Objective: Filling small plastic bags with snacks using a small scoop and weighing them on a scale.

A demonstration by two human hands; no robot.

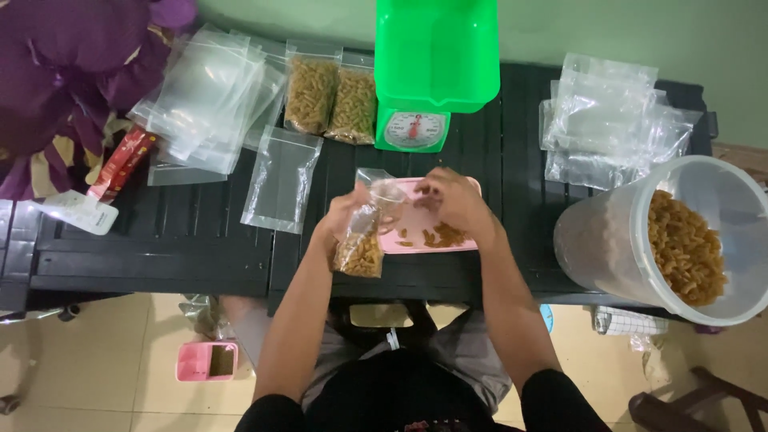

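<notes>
Home packing corner, small food-bagging setup. Signs: black plastic counter (160,240) on tiled floor (96,352), green kitchen scale (424,80), stacks of empty clear zip bags (204,100), filled snack bags (332,100), big plastic tub (608,240) of fried snacks, purple plush toy (56,64) at counter's end.

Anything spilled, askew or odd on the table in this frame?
Nothing spilled. The big clear jar of pasta lies tipped on its side at the table's right edge, mouth facing the camera. Loose pasta sits only in the pink tray.

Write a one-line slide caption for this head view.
Left hand holds a pasta-filled clear bag while right hand reaches into a pink tray.
</notes>
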